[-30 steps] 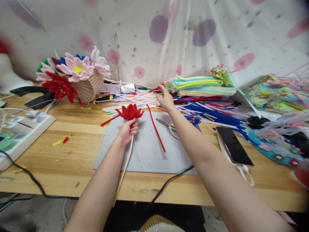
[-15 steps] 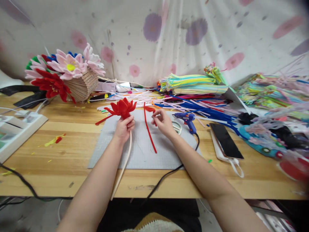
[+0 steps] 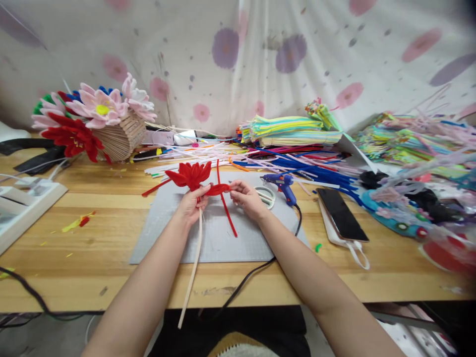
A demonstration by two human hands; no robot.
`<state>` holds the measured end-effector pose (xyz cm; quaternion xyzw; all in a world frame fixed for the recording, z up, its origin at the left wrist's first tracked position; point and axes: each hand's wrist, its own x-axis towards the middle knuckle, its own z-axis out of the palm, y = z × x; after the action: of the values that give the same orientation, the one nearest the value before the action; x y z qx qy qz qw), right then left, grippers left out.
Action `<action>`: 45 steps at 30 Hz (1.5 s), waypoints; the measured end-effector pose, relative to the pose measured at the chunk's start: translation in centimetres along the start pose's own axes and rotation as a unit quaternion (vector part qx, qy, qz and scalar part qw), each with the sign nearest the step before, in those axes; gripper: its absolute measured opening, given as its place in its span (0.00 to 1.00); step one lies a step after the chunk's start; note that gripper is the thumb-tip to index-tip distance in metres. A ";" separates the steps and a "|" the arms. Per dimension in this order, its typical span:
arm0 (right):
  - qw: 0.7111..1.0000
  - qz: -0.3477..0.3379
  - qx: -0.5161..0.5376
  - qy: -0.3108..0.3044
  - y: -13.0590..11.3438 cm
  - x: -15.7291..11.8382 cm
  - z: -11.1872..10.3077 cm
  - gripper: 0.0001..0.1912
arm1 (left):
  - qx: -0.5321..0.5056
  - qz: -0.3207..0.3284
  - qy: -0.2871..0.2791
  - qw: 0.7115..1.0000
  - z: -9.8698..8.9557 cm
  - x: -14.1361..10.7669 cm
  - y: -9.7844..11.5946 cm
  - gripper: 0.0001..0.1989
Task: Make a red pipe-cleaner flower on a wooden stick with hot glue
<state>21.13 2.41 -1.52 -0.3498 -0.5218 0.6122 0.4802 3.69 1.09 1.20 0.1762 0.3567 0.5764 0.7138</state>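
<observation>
My left hand (image 3: 193, 204) is closed around the base of a red fuzzy pipe-cleaner flower (image 3: 189, 174), whose pale stem (image 3: 196, 263) hangs down past the table edge. A red petal (image 3: 217, 189) stretches sideways from beside my left thumb. My right hand (image 3: 247, 198) pinches the outer end of that petal between thumb and fingers. A straight red pipe cleaner (image 3: 229, 218) lies on the grey cutting mat (image 3: 163, 243), passing behind the petal. Another red pipe cleaner (image 3: 154, 188) lies left of the flower.
A blue glue gun (image 3: 280, 184) lies right of the mat beside pale-handled scissors (image 3: 266, 197), its black cord crossing toward me. Farther right is a phone (image 3: 344, 213). Loose pipe cleaners (image 3: 323, 173) cover the back. A flower basket (image 3: 122, 136) and power strip (image 3: 33, 208) are left.
My right hand has brought the red petal left to the flower's base. My left hand has tilted the flower, and its stem has swung slightly right. The view has shifted a little.
</observation>
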 end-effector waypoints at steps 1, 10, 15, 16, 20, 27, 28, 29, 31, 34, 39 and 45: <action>1.000 0.004 0.006 -0.006 0.2 0.1 0.2 0.14 | 0.013 -0.007 -0.004 1.000 0.1 -0.1 -0.1 0.04; 1.000 0.019 -0.019 0.011 0.1 0.5 1.0 0.14 | 0.082 -0.028 0.011 0.996 0.6 -0.5 -0.5 0.06; 0.995 0.026 -0.043 0.086 -0.8 0.5 -0.2 0.14 | 0.023 -0.016 0.040 0.999 0.1 -0.1 0.5 0.05; 0.994 0.027 -0.052 0.095 -1.1 0.4 -0.8 0.14 | 0.004 -0.021 0.045 0.999 0.0 -0.1 0.9 0.05; 0.985 0.065 -0.152 0.043 -2.8 -0.9 -3.8 0.14 | -0.053 -0.041 0.058 0.996 -0.2 -0.2 2.0 0.05; 0.867 0.081 -0.489 -0.038 -3.0 -3.0 -1.8 0.15 | -0.056 -0.023 0.023 0.998 -0.3 -0.3 2.3 0.06; 0.833 0.080 -0.547 -0.035 -2.7 -3.0 -0.6 0.14 | -0.055 -0.020 0.016 0.998 -0.4 -0.3 2.3 0.08; 0.797 0.078 -0.598 -0.033 -2.4 -2.9 0.7 0.14 | -0.056 -0.016 0.008 0.998 -0.5 -0.3 2.5 0.09; 0.736 0.075 -0.671 -0.049 -2.1 -2.5 3.0 0.12 | -0.064 -0.007 -0.007 0.998 -0.7 -0.4 2.9 0.12; 0.683 0.081 -0.720 -0.092 -2.6 -1.3 4.9 0.13 | -0.083 0.007 -0.020 0.996 -1.0 -0.6 3.7 0.12; 0.632 0.038 -0.770 -0.082 -5.6 2.2 4.7 0.15 | -0.092 0.032 -0.022 0.995 -1.0 -0.8 4.2 0.11; 0.615 -0.041 -0.775 -0.142 -10.5 5.1 4.5 0.13 | -0.104 0.035 -0.031 0.993 -1.0 -1.0 3.8 0.08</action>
<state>17.76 5.86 10.00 -0.4786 -0.8777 0.0019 -0.0248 0.24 1.08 3.37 0.1314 0.2663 0.6293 0.7182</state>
